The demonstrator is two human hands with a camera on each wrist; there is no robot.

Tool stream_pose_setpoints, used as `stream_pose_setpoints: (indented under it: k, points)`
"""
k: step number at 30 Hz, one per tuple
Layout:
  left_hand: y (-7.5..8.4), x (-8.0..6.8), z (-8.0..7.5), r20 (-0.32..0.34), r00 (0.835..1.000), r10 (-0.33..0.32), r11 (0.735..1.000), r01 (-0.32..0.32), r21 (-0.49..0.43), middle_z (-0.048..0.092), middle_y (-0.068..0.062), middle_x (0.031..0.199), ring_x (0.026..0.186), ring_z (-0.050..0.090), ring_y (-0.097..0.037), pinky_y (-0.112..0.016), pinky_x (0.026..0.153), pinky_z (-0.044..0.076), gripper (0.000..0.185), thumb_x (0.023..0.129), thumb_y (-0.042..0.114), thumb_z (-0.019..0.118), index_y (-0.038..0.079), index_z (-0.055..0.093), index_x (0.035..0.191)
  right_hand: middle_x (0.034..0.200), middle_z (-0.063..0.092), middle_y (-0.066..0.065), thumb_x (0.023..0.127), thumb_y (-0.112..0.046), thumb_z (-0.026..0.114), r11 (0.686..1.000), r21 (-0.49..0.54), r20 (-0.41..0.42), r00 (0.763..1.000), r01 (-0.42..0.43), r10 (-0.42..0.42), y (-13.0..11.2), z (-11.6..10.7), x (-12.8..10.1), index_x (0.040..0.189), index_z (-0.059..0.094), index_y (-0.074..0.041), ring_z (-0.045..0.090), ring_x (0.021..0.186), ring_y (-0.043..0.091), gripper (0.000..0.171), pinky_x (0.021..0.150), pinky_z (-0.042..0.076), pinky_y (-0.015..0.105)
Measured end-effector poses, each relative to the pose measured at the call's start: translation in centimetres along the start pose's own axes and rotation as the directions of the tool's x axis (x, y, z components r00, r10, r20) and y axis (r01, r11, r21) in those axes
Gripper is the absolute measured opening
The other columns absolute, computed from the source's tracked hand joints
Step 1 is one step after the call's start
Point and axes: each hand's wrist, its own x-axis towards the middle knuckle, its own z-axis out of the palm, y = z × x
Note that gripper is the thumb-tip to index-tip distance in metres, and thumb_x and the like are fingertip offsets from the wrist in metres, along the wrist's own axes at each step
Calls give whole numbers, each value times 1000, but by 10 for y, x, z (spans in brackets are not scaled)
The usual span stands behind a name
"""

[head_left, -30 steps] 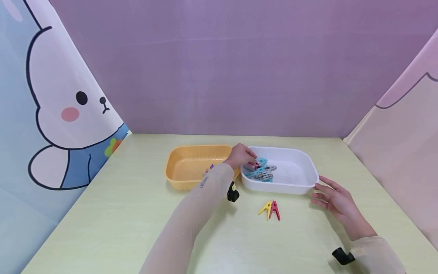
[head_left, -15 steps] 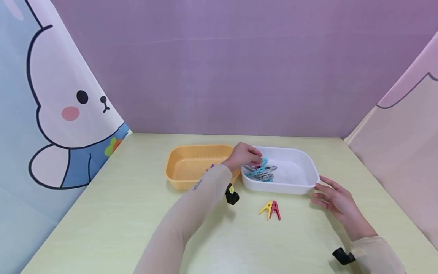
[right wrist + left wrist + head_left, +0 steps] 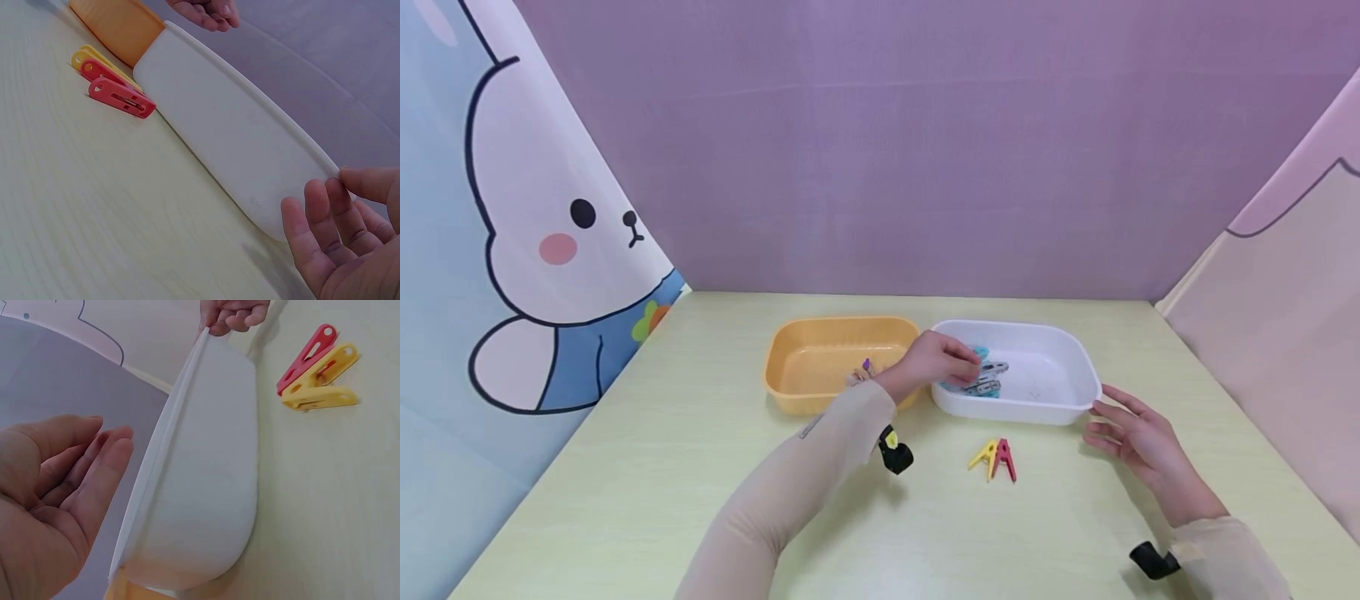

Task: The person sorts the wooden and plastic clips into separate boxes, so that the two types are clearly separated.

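My left hand (image 3: 936, 362) is over the left end of the white plastic basin (image 3: 1045, 408), above a small heap of blue and grey clothespins (image 3: 987, 382). In the left wrist view its fingers (image 3: 103, 469) are loosely bent, with nothing seen between them and the thumb; in the head view it hides part of the heap. At the basin's right corner my right hand (image 3: 1142, 446) pinches the rim between thumb and index finger, its other fingers spread below. A yellow clothespin (image 3: 983, 455) and a red clothespin (image 3: 1003, 460) stand side by side on the table before the basin.
An orange basin (image 3: 805, 406) adjoins the white one on the left, partly covered by my left forearm. Small pale and purple items (image 3: 867, 367) lie in it. A purple backdrop (image 3: 880, 150) rises behind the pale table (image 3: 647, 467).
My left hand has moved a little right and toward me over the clothespins, its forearm shifting left and down. The right hand stays at the basin's rim.
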Motion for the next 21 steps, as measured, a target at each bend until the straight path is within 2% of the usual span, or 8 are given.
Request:
stream_pose_setpoints:
  k: [7, 15, 21]
  points:
    - [-11, -15, 3, 80, 997, 12, 1000, -11, -17, 74, -9, 89, 77, 72, -21, -29, 72, 61, 22, 89, 2, 73, -8, 71, 109, 88, 70, 2, 101, 1, 52, 1000, 4, -5, 1000, -5, 5, -1, 1, -1, 104, 75, -24, 71, 72, 18, 33, 71, 62, 35]
    - [-25, -25, 6, 146, 989, 25, 1000, -22, -21, 75, -13, 88, 82, 74, -29, -33, 72, 62, 16, 88, 0, 73, -5, 73, 103, 88, 70, 1, 101, 0, 53, 1000, -5, -6, 1000, -1, 1, 0, 1, 0, 104, 74, -24, 71, 73, 18, 33, 71, 62, 35]
    - [-31, -33, 13, 182, 983, -1, 1000, -2, 16, 75, -12, 87, 77, 73, -21, -33, 70, 62, 17, 86, -2, 74, -8, 73, 102, 88, 70, 1, 101, 0, 52, 1000, -6, -10, 1000, -7, 7, 0, 0, 0, 105, 74, -24, 71, 72, 17, 33, 71, 62, 35]
